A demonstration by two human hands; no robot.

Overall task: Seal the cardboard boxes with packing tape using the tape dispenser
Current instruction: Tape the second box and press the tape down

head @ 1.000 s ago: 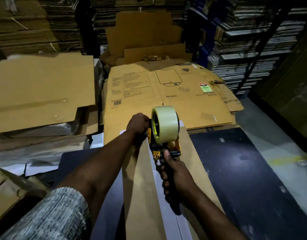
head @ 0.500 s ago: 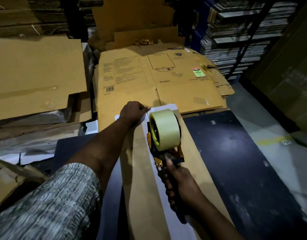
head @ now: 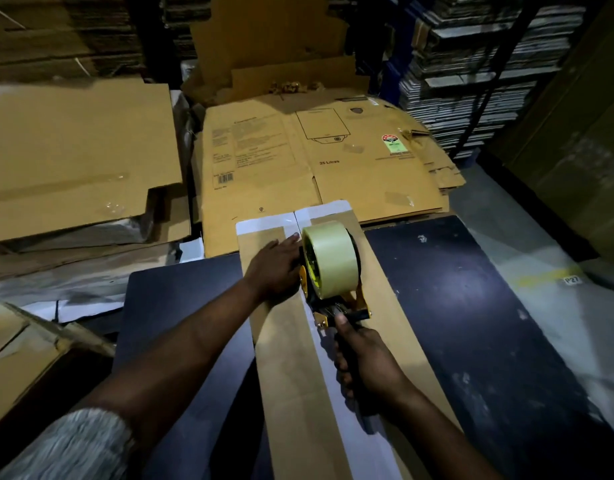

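Observation:
A long narrow cardboard box [head: 288, 362] lies on a dark table [head: 471, 323], its two brown flaps meeting along a pale centre seam. A yellow tape dispenser [head: 329, 271] with a roll of clear tape stands on that seam near the far end. My right hand [head: 364, 358] grips the dispenser's handle from behind. My left hand [head: 276, 268] lies flat on the left flap, fingers straight, touching the dispenser's side. White inner flaps show at the box's far end.
Flattened printed cartons [head: 316, 161] lie stacked just beyond the box. More flat cardboard [head: 73, 157] is piled at the left, and another sheet [head: 14, 358] at the near left. Shelves of stacked board [head: 471, 74] stand at the back right. Grey floor [head: 548, 271] runs along the right.
The dispenser has travelled towards me along the seam, away from the box's far end. My left hand has uncurled and now lies flat on the left flap beside the dispenser.

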